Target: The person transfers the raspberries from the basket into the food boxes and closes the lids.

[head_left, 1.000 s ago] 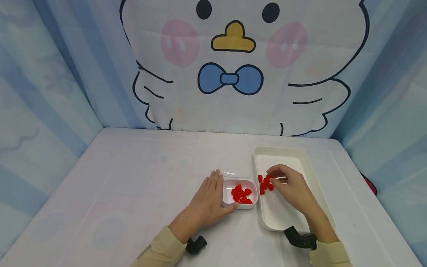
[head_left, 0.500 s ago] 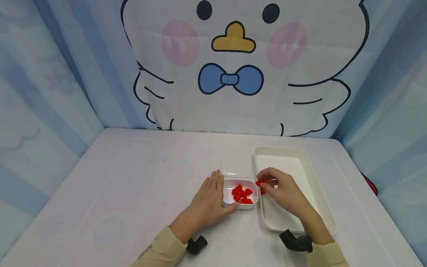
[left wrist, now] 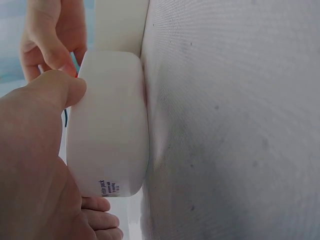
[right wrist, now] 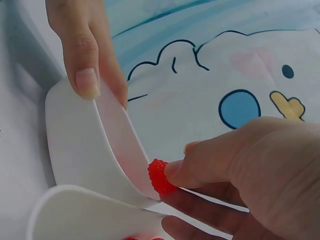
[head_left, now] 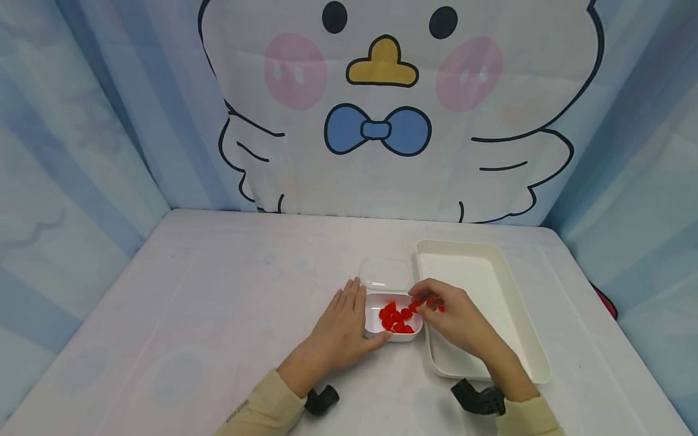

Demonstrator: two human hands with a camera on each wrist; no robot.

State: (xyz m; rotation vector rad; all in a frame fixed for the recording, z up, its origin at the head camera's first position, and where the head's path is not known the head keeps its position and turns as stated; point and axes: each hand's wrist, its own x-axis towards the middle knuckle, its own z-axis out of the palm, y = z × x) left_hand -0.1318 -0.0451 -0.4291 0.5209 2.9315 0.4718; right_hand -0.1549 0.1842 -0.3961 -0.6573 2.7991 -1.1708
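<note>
The left hand (head_left: 339, 327) lies straight-fingered along the white box (head_left: 402, 337), thumb on its rim, apparently to steady it. The right hand (head_left: 460, 322) pinches a red raspberry-shaped piece (right wrist: 158, 177) at the box's right rim; the tray (head_left: 482, 263) sits just beside, probably to shorten the reach.

Bare left hand (head_left: 343, 330) held straight, bare right hand (head_left: 463, 318) pinching.
The left hand's extended fingers lie side by side, pointing forward, thumb stretched away to the right; the right hand angles inward, thumb and forefinger bent in a pinch, other fingers bent beneath. Both forearms, in beige fabric sleeves (head_left: 267, 402), converge from the bottom of the head view.
</note>
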